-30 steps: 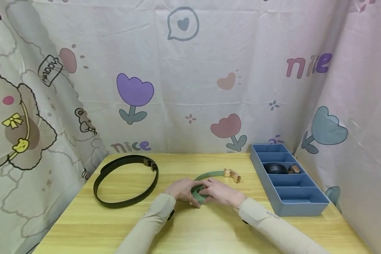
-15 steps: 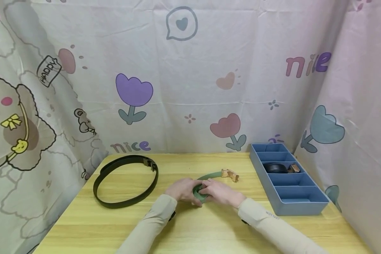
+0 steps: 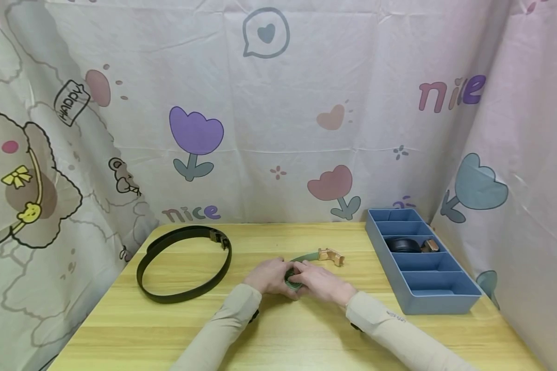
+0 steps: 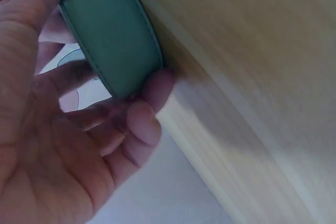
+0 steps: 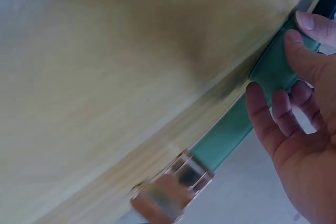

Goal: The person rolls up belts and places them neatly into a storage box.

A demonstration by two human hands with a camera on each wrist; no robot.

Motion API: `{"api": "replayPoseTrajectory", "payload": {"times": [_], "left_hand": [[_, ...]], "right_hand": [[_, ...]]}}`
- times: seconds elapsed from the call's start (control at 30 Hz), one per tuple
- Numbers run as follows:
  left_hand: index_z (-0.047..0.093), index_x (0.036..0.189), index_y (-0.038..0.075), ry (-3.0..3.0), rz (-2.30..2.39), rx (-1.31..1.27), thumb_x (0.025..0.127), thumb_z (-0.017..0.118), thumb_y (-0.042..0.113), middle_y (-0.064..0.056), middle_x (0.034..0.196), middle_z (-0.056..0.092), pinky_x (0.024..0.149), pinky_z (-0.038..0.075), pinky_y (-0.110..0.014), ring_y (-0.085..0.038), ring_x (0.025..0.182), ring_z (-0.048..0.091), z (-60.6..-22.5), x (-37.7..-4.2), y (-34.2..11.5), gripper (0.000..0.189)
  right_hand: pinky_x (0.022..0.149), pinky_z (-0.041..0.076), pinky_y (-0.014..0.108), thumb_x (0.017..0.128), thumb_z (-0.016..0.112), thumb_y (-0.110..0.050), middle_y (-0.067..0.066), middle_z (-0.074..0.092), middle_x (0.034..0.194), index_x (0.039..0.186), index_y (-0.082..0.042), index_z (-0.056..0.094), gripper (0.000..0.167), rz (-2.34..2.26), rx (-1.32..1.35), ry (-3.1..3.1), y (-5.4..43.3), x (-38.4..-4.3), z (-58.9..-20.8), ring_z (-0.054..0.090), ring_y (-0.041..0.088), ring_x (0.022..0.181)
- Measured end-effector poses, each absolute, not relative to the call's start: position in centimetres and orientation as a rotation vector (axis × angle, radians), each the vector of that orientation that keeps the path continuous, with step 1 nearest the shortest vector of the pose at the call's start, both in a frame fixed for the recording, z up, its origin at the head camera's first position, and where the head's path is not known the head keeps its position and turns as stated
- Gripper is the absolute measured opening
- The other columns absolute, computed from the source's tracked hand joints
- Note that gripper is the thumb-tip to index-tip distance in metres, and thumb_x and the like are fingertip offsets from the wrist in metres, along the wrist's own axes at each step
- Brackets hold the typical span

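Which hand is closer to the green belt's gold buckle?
The right hand: it holds the right side of the green coil, just in front of the gold buckle. The left hand holds the left side, farther away.

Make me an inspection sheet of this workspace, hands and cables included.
Surface: light wood-grain tabletop.
Job's things: green belt, coiled, its gold-toned buckle lying clear of the hands.
Clutter: looped black belt at left; blue divided tray at right, coiled black belt in its middle compartment.
Hands: left hand and right hand grip the green belt from opposite sides.
Cables: thin dark line at lower left; cannot tell whether it is one.
Surroundings: pale printed curtain behind and at both sides.
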State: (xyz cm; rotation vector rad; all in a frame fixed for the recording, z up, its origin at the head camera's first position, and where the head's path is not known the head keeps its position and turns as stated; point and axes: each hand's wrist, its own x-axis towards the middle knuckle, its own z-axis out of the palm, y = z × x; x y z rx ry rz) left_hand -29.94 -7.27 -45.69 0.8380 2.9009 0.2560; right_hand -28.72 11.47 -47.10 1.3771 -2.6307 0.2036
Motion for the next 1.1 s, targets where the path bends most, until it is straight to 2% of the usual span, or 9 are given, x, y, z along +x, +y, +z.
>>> {"api": "replayPoseTrajectory", "payload": {"times": [0.13, 0.37, 0.53, 0.63, 0.77, 0.87, 1.0, 1.1], "left_hand": [[0.063, 0.120, 0.021, 2.925, 0.222, 0.876, 0.068, 0.079, 0.062, 0.001, 0.101, 0.056, 0.074, 0.050, -0.031, -0.012, 0.080, 0.054, -45.63, -29.80, -7.31, 0.069], [0.056, 0.132, 0.025, 2.902, 0.238, 0.939, 0.070, 0.082, 0.046, 0.002, 0.100, 0.055, 0.068, 0.046, -0.026, -0.010, 0.078, 0.051, -45.75, -29.96, -7.74, 0.070], [0.054, 0.132, 0.020, 2.901, 0.284, 0.920, 0.070, 0.082, 0.045, 0.001, 0.105, 0.059, 0.076, 0.050, -0.030, -0.012, 0.088, 0.056, -46.08, -30.20, -7.72, 0.073], [0.044, 0.141, 0.012, 2.906, 0.333, 0.890, 0.068, 0.083, 0.044, -0.006, 0.118, 0.061, 0.086, 0.052, -0.036, -0.019, 0.102, 0.060, -46.11, -30.19, -7.62, 0.089], [0.051, 0.132, 0.012, 2.919, 0.341, 0.859, 0.067, 0.081, 0.045, -0.004, 0.109, 0.059, 0.078, 0.051, -0.034, -0.017, 0.091, 0.058, -45.84, -30.11, -7.49, 0.079], [0.059, 0.116, 0.017, 2.935, 0.317, 0.840, 0.067, 0.079, 0.047, 0.000, 0.097, 0.053, 0.071, 0.048, -0.031, -0.013, 0.081, 0.050, -45.80, -30.13, -7.42, 0.061], [0.058, 0.116, 0.012, 2.945, 0.318, 0.797, 0.069, 0.079, 0.052, -0.003, 0.102, 0.056, 0.075, 0.050, -0.034, -0.014, 0.084, 0.053, -45.95, -30.21, -7.38, 0.065], [0.059, 0.114, 0.010, 2.942, 0.318, 0.808, 0.069, 0.080, 0.054, -0.003, 0.103, 0.057, 0.077, 0.051, -0.033, -0.014, 0.085, 0.054, -45.94, -30.38, -7.35, 0.067]], "right_hand": [[0.090, 0.049, 0.026, 0.084, 0.072, -0.031, -0.001, 0.059, 0.122, 0.120, -0.016, 0.070, 0.039, 0.202, 1.390, -2.608, 11.63, -29.17, -47.06, 0.053, 0.013, 0.105], [0.089, 0.051, 0.028, 0.082, 0.077, -0.025, -0.001, 0.061, 0.119, 0.116, -0.016, 0.072, 0.036, 0.170, 1.367, -2.596, 11.85, -29.52, -46.87, 0.055, 0.014, 0.105], [0.087, 0.051, 0.026, 0.085, 0.073, -0.031, -0.001, 0.061, 0.115, 0.117, -0.015, 0.071, 0.036, 0.147, 1.363, -2.569, 11.53, -29.12, -47.16, 0.055, 0.012, 0.100], [0.084, 0.049, 0.025, 0.087, 0.070, -0.035, -0.002, 0.060, 0.110, 0.117, -0.015, 0.072, 0.037, 0.152, 1.354, -2.550, 11.32, -28.76, -47.31, 0.054, 0.011, 0.095], [0.088, 0.050, 0.025, 0.088, 0.068, -0.035, -0.003, 0.061, 0.117, 0.119, -0.015, 0.071, 0.037, 0.198, 1.341, -2.560, 11.31, -28.67, -47.24, 0.056, 0.011, 0.101], [0.091, 0.050, 0.026, 0.088, 0.068, -0.035, -0.003, 0.061, 0.120, 0.120, -0.016, 0.070, 0.037, 0.216, 1.338, -2.565, 11.35, -28.74, -47.15, 0.057, 0.011, 0.106], [0.085, 0.050, 0.024, 0.087, 0.070, -0.033, -0.003, 0.061, 0.111, 0.119, -0.016, 0.071, 0.037, 0.207, 1.334, -2.565, 11.31, -28.72, -47.11, 0.056, 0.009, 0.099], [0.085, 0.051, 0.024, 0.085, 0.072, -0.031, -0.004, 0.061, 0.111, 0.119, -0.018, 0.071, 0.036, 0.194, 1.343, -2.559, 11.35, -28.86, -46.91, 0.057, 0.009, 0.099]]}}
